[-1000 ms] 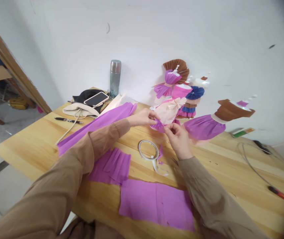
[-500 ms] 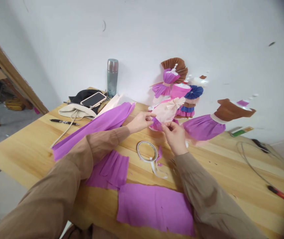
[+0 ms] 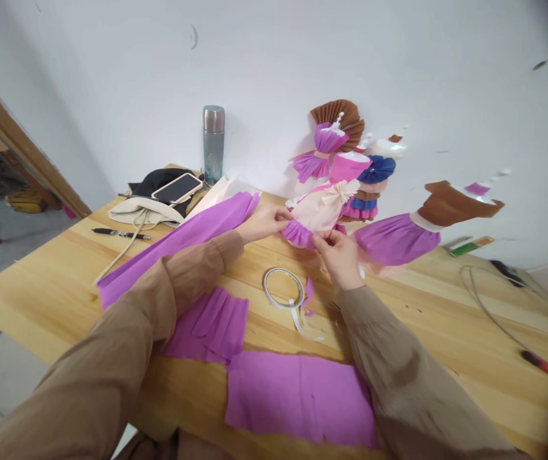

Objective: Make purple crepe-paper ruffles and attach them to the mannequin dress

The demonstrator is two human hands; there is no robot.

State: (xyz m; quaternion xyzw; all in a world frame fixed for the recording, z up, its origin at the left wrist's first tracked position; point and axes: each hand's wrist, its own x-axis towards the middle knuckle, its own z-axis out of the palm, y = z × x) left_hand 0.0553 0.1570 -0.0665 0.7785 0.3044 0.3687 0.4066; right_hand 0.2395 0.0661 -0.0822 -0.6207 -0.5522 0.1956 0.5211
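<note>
A small pink and cream paper dress (image 3: 319, 207) with a pale fan-shaped bow stands at the table's back. Along its lower edge runs a gathered purple ruffle (image 3: 298, 234). My left hand (image 3: 266, 222) has its fingers closed at the ruffle's left end. At the right end, my right hand (image 3: 343, 257) pinches the ruffle between thumb and forefinger. Below the hands lies a roll of white tape (image 3: 266, 294) with a loose strip trailing from it. A purple crepe sheet (image 3: 300, 396) and a pleated purple piece (image 3: 213, 326) lie nearer to me.
Other dressed forms, one with a brown fan (image 3: 336, 118), stand by the wall. A brown-topped purple dress (image 3: 389, 239) leans at right. At left are a long purple strip (image 3: 182, 246), a phone (image 3: 178, 189), a pen (image 3: 120, 234) and a flask (image 3: 213, 144). A cable (image 3: 485, 316) lies right.
My left hand has shifted left along the ruffle, so more of its purple gathers show. My right hand keeps its pinch at the other end. The view has tilted slightly.
</note>
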